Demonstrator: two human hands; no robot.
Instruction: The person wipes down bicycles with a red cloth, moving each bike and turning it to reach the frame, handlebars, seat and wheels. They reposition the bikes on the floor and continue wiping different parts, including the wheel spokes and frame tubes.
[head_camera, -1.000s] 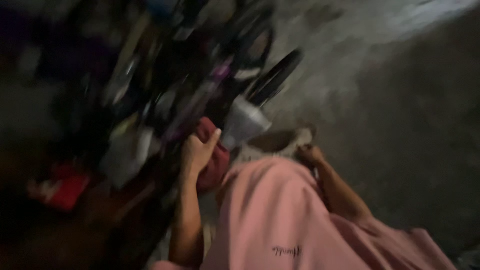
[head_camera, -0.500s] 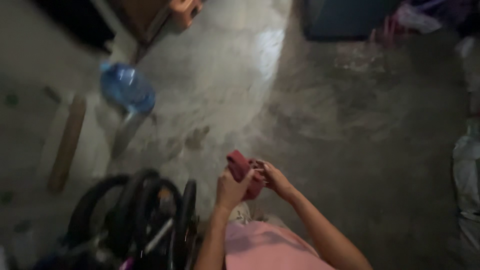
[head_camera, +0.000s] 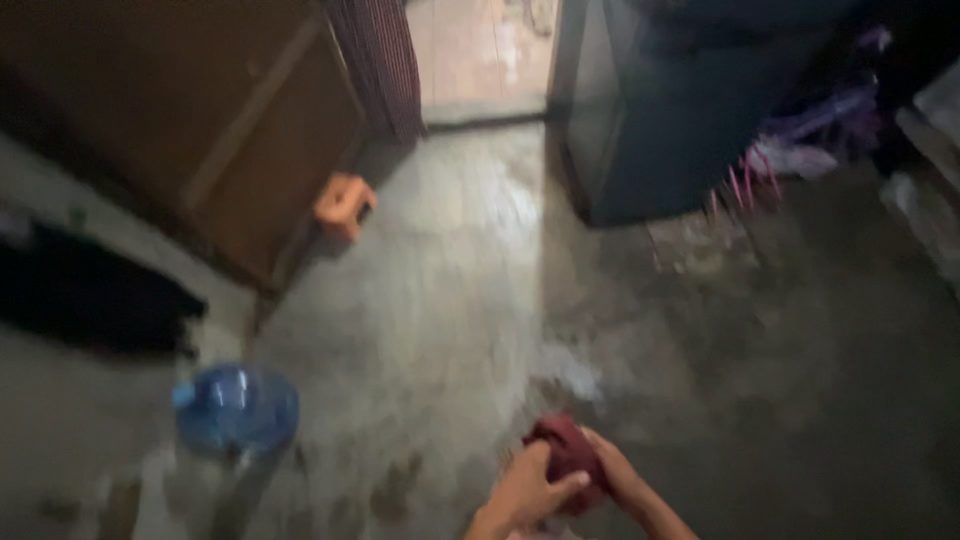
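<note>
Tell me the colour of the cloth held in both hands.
Dark red; the cloth shows best in the head view, bunched between both hands.

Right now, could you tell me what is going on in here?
A person holds a dark red cloth in both hands, the left hand in front and the right hand behind it, above a wet concrete floor. A blue water jug stands to the left, with an orange stool farther back.
</note>
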